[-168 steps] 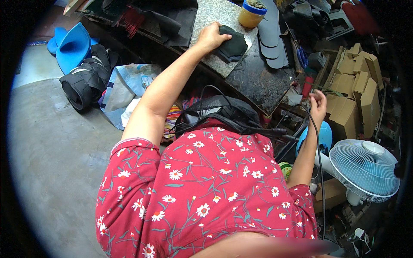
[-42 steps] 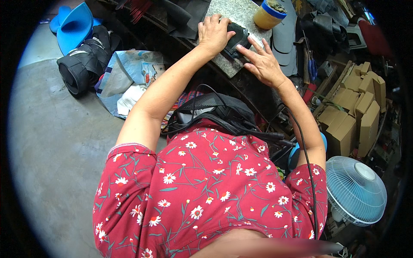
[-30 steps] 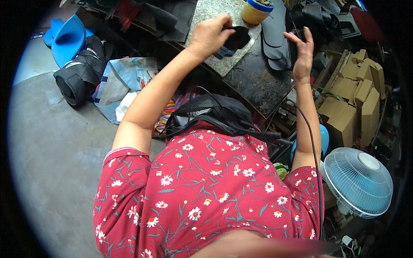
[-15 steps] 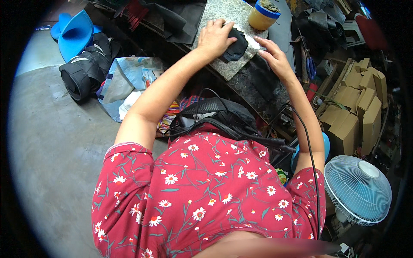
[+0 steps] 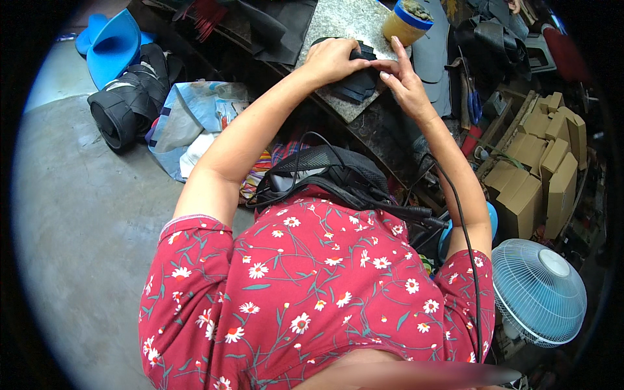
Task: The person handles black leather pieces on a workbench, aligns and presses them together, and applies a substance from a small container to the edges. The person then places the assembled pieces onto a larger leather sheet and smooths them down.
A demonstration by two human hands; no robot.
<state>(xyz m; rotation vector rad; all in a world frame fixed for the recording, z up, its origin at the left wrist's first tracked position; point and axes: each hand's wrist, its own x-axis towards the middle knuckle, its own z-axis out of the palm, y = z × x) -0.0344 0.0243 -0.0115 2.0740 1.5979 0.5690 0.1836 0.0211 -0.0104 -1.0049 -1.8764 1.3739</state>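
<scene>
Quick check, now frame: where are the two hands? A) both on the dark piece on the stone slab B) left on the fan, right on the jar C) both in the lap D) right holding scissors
A: the left hand and right hand both rest on the dark piece lying on the grey stone slab.

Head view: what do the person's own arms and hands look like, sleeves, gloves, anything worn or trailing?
Both hands, left hand and right hand, are bare: no gloves, and no rings or watch that I can make out. The forearms are bare too. Short sleeves of a red dress with white daisies end above the elbows. A thin black cable trails along the right forearm.
</scene>
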